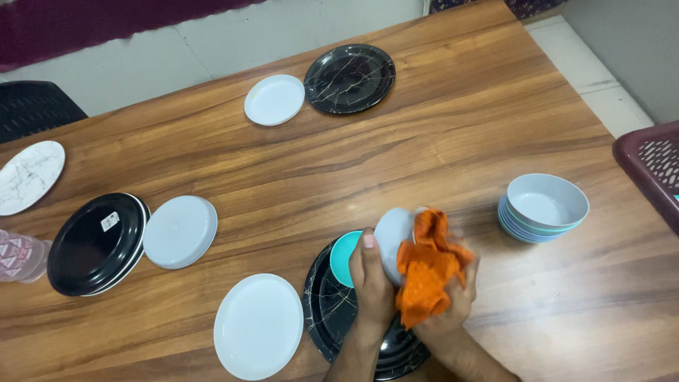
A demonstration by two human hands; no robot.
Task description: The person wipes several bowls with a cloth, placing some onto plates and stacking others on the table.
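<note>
Gripping a small pale bowl [393, 233] by its rim, the left hand [371, 279] has its thumb lying up along the near edge and its fingers hidden behind. The right hand [453, 297] is closed around a crumpled orange cloth [426, 272], which presses against the right side of the bowl and bunches up over the top of it. Both hands sit near the lower middle of the wooden table [424, 141], above a black marbled plate [332, 311]; a teal bowl [345, 256] shows just left of the held bowl, touching or overlapping the plate's upper edge. A white plate [258, 325] lies just beside the marbled plate on its left. To the right, well apart from the hands, stands a stack of pale blue bowls [544, 206]. Left of centre rests an upturned pale plate [180, 231], touching a stack of black plates [95, 244]. At the far left edge lie a white marbled plate [28, 177] and part of a pink patterned bottle [20, 256]. At the far side of the table a small white plate [274, 100] sits beside a second black marbled plate [349, 78]. A maroon basket [654, 166] shows at the right edge, a dark chair [35, 106] at the upper left.
</note>
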